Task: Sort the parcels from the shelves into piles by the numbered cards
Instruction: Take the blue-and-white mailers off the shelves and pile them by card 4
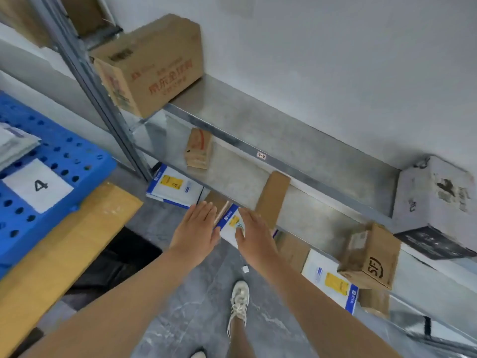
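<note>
The left hand [196, 228] and right hand [254, 235] reach down into the lower part of the metal shelves [284, 130]. Both hands are open, fingers straight, one on each side of a white-and-blue parcel [230, 223] that pokes out at the front edge. Nothing is gripped, and whether either palm already touches the parcel I cannot tell. The flanking pose suits a flat, floppy mailer, since taking it from both sides should, I judge, stop it folding or sliding. It probably also spares the neighbours: a brown flat parcel [273, 197] leans just to its right, and a second white-and-blue mailer [175, 187] lies further left. Well apart to the left, a blue perforated pallet [64, 156] carries a card marked 4 [38, 186] with grey mailers [15, 146] stacked just beside it. That reads as one sorting pile already begun. Much seems left to sort: a large carton [149, 65] on the upper shelf, a small brown box [198, 151] below it, and an SF box [371, 259] at the shelf front.
</note>
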